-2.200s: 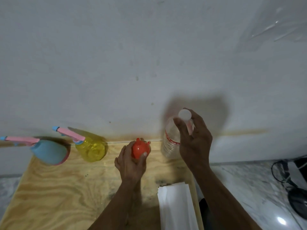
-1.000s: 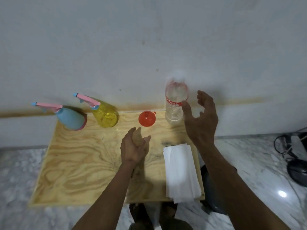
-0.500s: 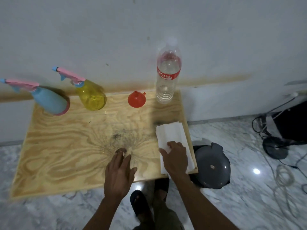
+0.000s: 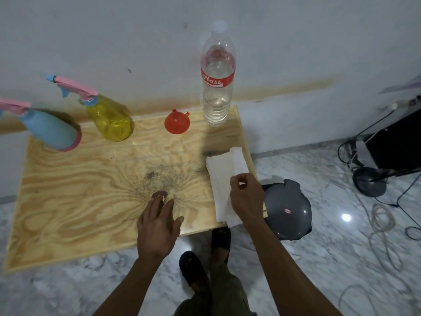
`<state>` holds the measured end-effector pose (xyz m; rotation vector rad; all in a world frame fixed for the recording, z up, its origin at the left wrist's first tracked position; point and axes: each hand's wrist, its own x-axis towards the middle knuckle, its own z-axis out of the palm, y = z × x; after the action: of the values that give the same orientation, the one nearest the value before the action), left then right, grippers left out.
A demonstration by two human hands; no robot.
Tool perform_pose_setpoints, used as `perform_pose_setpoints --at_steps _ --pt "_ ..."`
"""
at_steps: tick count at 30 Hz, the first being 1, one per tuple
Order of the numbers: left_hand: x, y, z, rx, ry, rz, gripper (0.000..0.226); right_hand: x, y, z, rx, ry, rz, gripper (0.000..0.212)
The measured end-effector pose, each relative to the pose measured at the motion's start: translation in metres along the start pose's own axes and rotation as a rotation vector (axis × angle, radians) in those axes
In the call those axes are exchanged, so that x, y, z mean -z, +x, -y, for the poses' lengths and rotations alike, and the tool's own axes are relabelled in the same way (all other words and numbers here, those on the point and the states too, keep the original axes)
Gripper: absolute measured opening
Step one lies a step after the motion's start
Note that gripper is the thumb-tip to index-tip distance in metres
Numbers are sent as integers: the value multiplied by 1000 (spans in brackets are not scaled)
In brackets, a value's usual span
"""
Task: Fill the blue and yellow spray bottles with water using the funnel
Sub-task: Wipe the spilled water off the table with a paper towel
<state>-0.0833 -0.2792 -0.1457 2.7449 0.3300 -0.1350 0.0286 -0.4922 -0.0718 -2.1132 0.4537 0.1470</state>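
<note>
Along the far edge of the pale plywood board [image 4: 75, 201] we find the task's items in a row against the white wall. At far left leans the opaque blue plastic spray bottle [image 4: 49, 131], partly cut off by the frame; just beside it leans the translucent yellow plastic spray bottle [image 4: 110, 120]. Both carry pink trigger heads, fitted in place. To the right, apart from both, sits the small red plastic funnel [image 4: 177, 122], wide mouth down, spout up. Next stands the tall clear plastic water bottle [image 4: 218, 85] with a red label and white cap, upright.

We judge the spray bottles light and fairly stiff. Grip each round the body while unscrewing its head at the collar. The funnel is very light and tips readily; take it by the rim. The water bottle looks well filled, thus the heaviest item, with thin walls that yield under pressure. Hold it at the ribbed lower body and pour slowly. Wet plastic may be slippery.

Both forearms reach in from the near edge. Our left hand [image 4: 158, 222] rests palm down on the board, fingers straight and slightly spread, holding nothing. Our right hand [image 4: 247, 197] hovers over the stack of white paper napkins [image 4: 224, 169] at the board's right edge, fingers curled, pinching a sheet.
</note>
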Motion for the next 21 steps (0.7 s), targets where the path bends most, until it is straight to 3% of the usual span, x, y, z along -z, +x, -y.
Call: perform_pose_setpoints --at_steps 7,11,15,21 --pt "-2 1 1 -7 -34 12 65 26 9 19 31 255 -172 7" --pt "-3 0 1 -7 -41 4 66 36 17 24 -62 434 -65 27" --pt "-6 1 4 -15 -45 7 66 32 16 16 -18 356 -42 4" --pt "-6 -1 -1 -8 -59 -2 60 11 12 6 -37 333 -10 6"
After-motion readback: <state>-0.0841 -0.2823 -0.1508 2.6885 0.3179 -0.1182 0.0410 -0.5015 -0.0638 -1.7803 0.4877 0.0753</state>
